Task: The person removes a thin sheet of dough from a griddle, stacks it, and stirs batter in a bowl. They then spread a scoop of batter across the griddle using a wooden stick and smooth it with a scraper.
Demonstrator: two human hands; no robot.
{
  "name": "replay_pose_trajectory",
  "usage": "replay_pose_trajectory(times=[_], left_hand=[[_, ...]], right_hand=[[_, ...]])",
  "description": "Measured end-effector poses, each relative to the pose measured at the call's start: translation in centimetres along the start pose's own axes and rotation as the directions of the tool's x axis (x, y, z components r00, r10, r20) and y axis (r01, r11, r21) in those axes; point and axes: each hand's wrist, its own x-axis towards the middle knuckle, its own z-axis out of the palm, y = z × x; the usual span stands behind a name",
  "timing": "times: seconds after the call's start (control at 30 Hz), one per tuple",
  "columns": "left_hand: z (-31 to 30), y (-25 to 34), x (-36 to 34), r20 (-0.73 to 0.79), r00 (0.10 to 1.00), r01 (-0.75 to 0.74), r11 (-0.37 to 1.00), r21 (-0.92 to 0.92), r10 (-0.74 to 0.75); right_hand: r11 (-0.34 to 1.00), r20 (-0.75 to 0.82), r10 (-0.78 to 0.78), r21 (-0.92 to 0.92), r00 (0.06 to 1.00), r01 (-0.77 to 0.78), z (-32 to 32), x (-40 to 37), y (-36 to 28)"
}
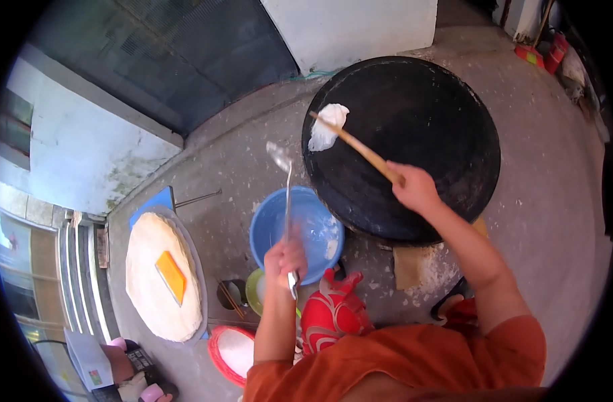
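My right hand (415, 189) is closed round one end of a wooden stick (366, 153). The stick's far end lies over a patch of white batter (325, 128) at the left side of a large round black griddle (413, 127). My left hand (285, 260), slightly blurred, grips a metal ladle (289, 201) by its handle. The ladle's head, with something white on it, is held up left of the griddle. Below the ladle stands a blue basin (258, 231) with white residue inside.
At the left, a stack of pale flat rounds (152, 288) carries an orange scraper (171, 278). A red-rimmed bowl of white stuff (236, 352) and a green bowl (255, 291) sit near my left arm. Red items (554, 53) lie at the upper right.
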Motion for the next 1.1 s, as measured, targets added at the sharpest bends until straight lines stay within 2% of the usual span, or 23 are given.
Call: replay_pose_trajectory(times=[0.07, 0.13, 0.2, 0.27, 0.3, 0.33, 0.37, 0.4, 0.47, 0.5, 0.53, 0.6, 0.67, 0.7, 0.73, 0.8, 0.83, 0.87, 0.93, 0.97, 1.0, 1.07, 1.1], left_hand=[[-1.9, 0.3, -1.7, -0.019, 1.0, -0.024, 1.0, 0.0, 0.024], [-4.1, 0.6, -3.0, -0.138, 0.988, -0.078, 0.994, -0.07, 0.068], [-5.5, 0.7, -3.7, -0.167, 0.983, -0.087, 0.992, -0.093, 0.071], [-6.0, 0.6, -3.9, -0.205, 0.972, -0.144, 0.978, -0.149, 0.112], [-6.4, 0.8, -4.1, -0.201, 0.974, -0.136, 0.98, -0.145, 0.105], [-7.1, 1.1, -4.2, -0.191, 0.976, -0.139, 0.975, -0.174, 0.105], [-7.5, 1.3, -4.2, -0.182, 0.978, -0.143, 0.968, -0.205, 0.106], [-7.6, 1.4, -4.0, -0.177, 0.979, -0.139, 0.969, -0.204, 0.103], [-7.9, 1.4, -4.0, -0.204, 0.973, -0.147, 0.971, -0.186, 0.108], [-8.0, 1.3, -3.9, -0.21, 0.972, -0.146, 0.971, -0.187, 0.106], [-8.0, 1.2, -3.7, -0.222, 0.971, -0.137, 0.973, -0.187, 0.094], [-7.7, 1.4, -3.8, -0.236, 0.969, -0.119, 0.977, -0.175, 0.076], [-8.3, 1.7, -3.7, -0.23, 0.971, -0.109, 0.973, -0.205, 0.06], [-8.4, 1.8, -3.5, -0.222, 0.974, -0.1, 0.973, -0.206, 0.053], [-8.6, 2.0, -3.4, -0.236, 0.969, -0.115, 0.974, -0.196, 0.067], [-8.9, 2.0, -3.5, -0.263, 0.962, -0.129, 0.974, -0.187, 0.077], [-8.9, 1.9, -3.5, -0.261, 0.963, -0.127, 0.973, -0.191, 0.075], [-8.7, 2.0, -3.6, -0.26, 0.963, -0.125, 0.973, -0.192, 0.073], [-8.8, 2.3, -3.8, -0.258, 0.965, -0.107, 0.974, -0.199, 0.053], [-8.9, 2.4, -3.6, -0.252, 0.967, -0.093, 0.972, -0.215, 0.037], [-8.9, 2.5, -3.4, -0.242, 0.97, -0.085, 0.973, -0.216, 0.031], [-8.9, 2.3, -3.3, -0.274, 0.959, -0.137, 0.969, -0.204, 0.078], [-8.9, 2.1, -3.5, -0.283, 0.956, -0.137, 0.969, -0.206, 0.075]], right_hand=[[0.99, 0.102, -0.074, -0.113, 0.992, 0.086, -0.2, -2.2, -0.8], [0.892, 0.11, -0.233, -0.372, 0.966, 0.258, -0.2, -1.6, 0.4], [0.818, 0.047, -0.253, -0.523, 0.966, 0.24, -0.3, 1.3, 2.2], [0.846, 0.007, -0.19, -0.506, 0.982, 0.168, -0.2, 1.7, 1.8], [0.967, -0.03, -0.118, -0.231, 0.993, 0.108, 0.7, 1.1, 1.9], [0.997, -0.046, -0.043, 0.065, 0.998, 0.046, 0.9, 0.5, 1.2], [0.997, -0.033, -0.067, -0.032, 0.997, 0.066, 0.6, -0.7, 0.1], [0.988, 0.115, -0.049, -0.138, 0.992, 0.065, -0.2, -1.2, -0.7], [0.889, 0.047, -0.191, -0.416, 0.98, 0.193, 0.0, 0.3, 1.0], [0.853, -0.033, -0.219, -0.491, 0.975, 0.175, -0.2, 1.8, 2.2], [0.851, -0.08, -0.19, -0.51, 0.978, 0.124, -0.5, 2.9, 2.7], [0.967, -0.121, -0.013, -0.254, 0.993, -0.018, 0.0, 2.7, 1.5], [0.996, -0.18, -0.078, -0.064, 0.98, 0.068, 1.3, 0.5, 0.8], [0.988, -0.007, -0.062, -0.141, 0.998, 0.06, 0.3, -0.2, -0.6], [0.988, -0.011, -0.061, -0.145, 0.998, 0.059, 0.2, 0.5, -0.1], [0.87, -0.073, -0.11, -0.49, 0.991, 0.06, -0.1, 2.7, 2.1], [0.835, -0.079, -0.123, -0.547, 0.989, 0.06, -0.7, 4.1, 3.0], [0.859, -0.091, -0.015, -0.511, 0.996, -0.034, -0.9, 4.6, 3.2], [0.976, -0.151, 0.116, -0.168, 0.982, -0.141, 0.7, 3.8, 2.2], [0.992, -0.163, 0.125, 0.018, 0.979, -0.124, 1.7, 2.8, 1.4], [0.999, -0.148, -0.002, -0.041, 0.989, -0.004, 2.5, 1.7, 0.4], [0.967, 0.082, -0.015, -0.254, 0.996, 0.035, 1.6, 1.9, -2.3], [0.909, 0.028, -0.055, -0.413, 0.998, 0.061, 1.8, 3.2, -1.2]])
